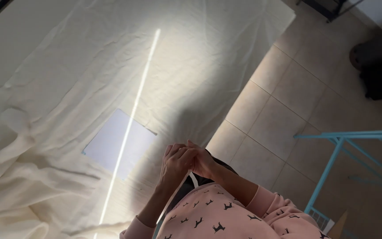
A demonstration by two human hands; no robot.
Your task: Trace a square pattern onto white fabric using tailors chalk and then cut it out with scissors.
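Head view, bed sheet (pixel 89 66): a cream sheet covers the bed across the left and middle of the picture, smooth near the top and bunched into deep folds at the lower left; a thin bar of sunlight (pixel 131 119) runs down it.
Floor tiles (pixel 288 115): beige tiles lie to the right of the bed edge, close under the person; a dropped thing could land there rather than on the sheet.
Drying rack (pixel 337 155): a light blue metal frame stands at the right, just beside the person's right sleeve; a wide swing of the elbow could knock it.
Sweatshirt (pixel 226 212): pink, printed with small dark animal shapes, at the bottom edge.
White sheet of paper (pixel 118 144): lies flat on the bed, apart from the hands, near the bunched folds; a tug on the cloth could slide or bury it.
Left hand (pixel 175 161): raised above the bed edge, fingers curled together and pressed against the right hand.
Right hand (pixel 204 163): fingers closed and touching the left; whether they clamp anything cannot be told.
White strip (pixel 194 179): hangs just below the joined hands, perhaps a cord or band; its upper end is hidden, so a loose hold could let it slip.
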